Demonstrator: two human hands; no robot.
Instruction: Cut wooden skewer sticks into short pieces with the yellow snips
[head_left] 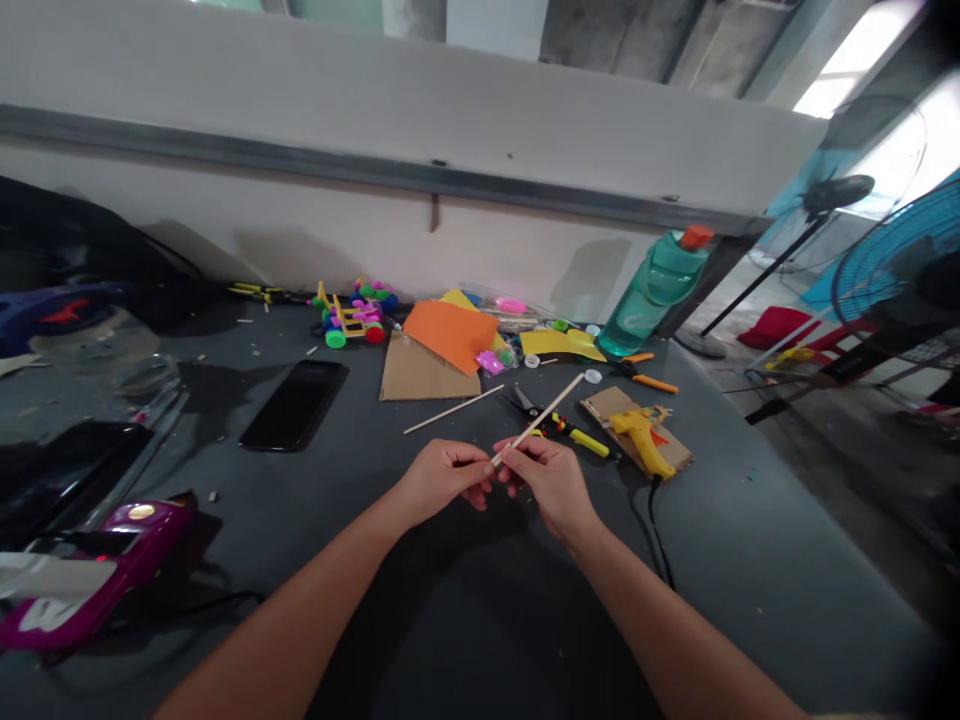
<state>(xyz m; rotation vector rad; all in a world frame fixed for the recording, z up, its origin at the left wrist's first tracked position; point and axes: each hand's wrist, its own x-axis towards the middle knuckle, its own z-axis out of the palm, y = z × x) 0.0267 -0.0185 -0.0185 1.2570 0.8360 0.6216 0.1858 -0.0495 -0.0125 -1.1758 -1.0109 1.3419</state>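
Over the near middle of the dark table, both hands meet at the lower end of a thin wooden stick (551, 408). My left hand (448, 474) pinches that end between thumb and fingers. My right hand (545, 477) grips it just beside, and the stick slants up to the right. A second wooden stick (454, 409) lies on the table beyond my left hand. Behind my right hand lie scissors or cutters with black and yellow handles (585, 437). A yellow glue gun (643, 440) rests on a cardboard piece (600, 402) to the right.
At the back are orange paper (452, 335) over cardboard (412, 372), yellow paper (562, 344), colourful toy wheels (335, 339) and a green bottle (651, 295). A black phone (295, 405) lies left, with a purple power strip (135, 530) nearer. Orange-handled pliers (655, 382) lie by the bottle.
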